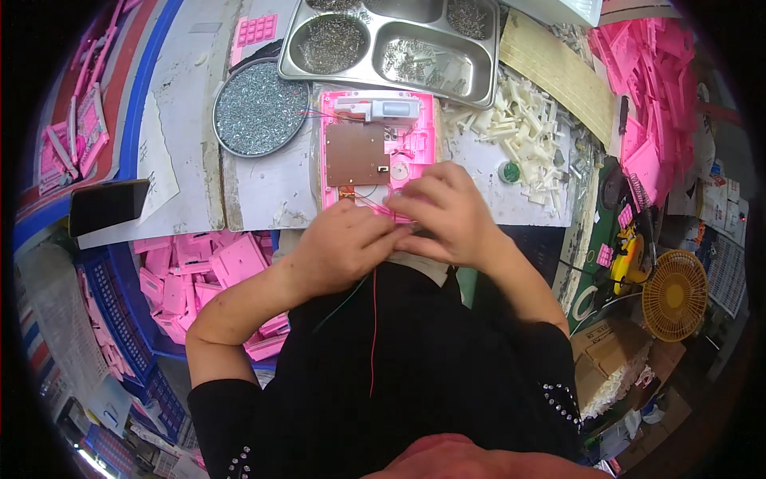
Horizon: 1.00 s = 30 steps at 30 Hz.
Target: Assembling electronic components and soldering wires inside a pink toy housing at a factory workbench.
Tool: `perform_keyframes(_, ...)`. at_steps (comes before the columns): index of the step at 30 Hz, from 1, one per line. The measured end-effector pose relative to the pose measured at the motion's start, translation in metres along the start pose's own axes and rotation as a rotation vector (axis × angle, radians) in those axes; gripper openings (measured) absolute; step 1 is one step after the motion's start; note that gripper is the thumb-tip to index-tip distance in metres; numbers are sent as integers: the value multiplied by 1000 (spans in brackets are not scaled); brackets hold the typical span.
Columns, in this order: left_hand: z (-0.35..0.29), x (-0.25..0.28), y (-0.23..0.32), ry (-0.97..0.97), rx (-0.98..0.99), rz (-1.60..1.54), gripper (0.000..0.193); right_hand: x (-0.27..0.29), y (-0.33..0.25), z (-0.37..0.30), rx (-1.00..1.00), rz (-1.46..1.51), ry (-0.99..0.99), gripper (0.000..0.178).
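A pink plastic housing (325,144) lies open on the table in front of me. In it sit a brown circuit board (355,148), a grey-and-white motor unit (395,110) and thin wires. My left hand (343,243) is closed at the housing's lower left edge, fingers curled. From under it a red wire (374,335) and a green wire (341,303) hang down over my black shirt. My right hand (447,211) bends over the lower right corner, thumb and fingers pinched together close to my left fingertips. What the right fingertips hold is hidden.
A steel compartment tray (373,64) of small metal parts stands behind the housing. Left of it is a round dish (226,140) of screws. White plastic pieces (519,128) lie to the right. A phone (108,207) rests at the left. Pink parts (239,263) fill a crate below.
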State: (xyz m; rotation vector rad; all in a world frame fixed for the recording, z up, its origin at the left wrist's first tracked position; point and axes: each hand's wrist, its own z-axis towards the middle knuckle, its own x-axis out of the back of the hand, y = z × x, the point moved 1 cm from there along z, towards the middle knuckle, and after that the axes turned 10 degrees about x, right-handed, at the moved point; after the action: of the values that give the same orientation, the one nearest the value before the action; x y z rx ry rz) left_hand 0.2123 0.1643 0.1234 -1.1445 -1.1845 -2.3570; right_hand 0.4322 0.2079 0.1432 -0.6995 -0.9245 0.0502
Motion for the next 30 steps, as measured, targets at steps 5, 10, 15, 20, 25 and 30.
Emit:
perform_keyframes(5, -29, 23, -25, 113, 447, 102, 13, -30, -10, 15, 23, -210, -12, 38)
perform_keyframes(10, -60, 16, -22, 16, 494, 100, 17, -56, -26, 26, 37, -174, -5, 33)
perform_keyframes(15, -84, -1, 1, -188, 486, 59, 15, -69, -32, 29, 3, -215, -44, 27)
perform_keyframes(20, -71, 33, -13, -373, 397, -21, 12, -81, -30, 32, -13, -266, -6, 24)
perform_keyframes(25, -37, 34, -38, -130, 346, -147, 17, -59, -26, 33, 9, -214, -44, 24)
perform_keyframes(30, -43, 30, -48, -151, 259, -197, 18, 73, 61, 2, -340, -147, 274, 16)
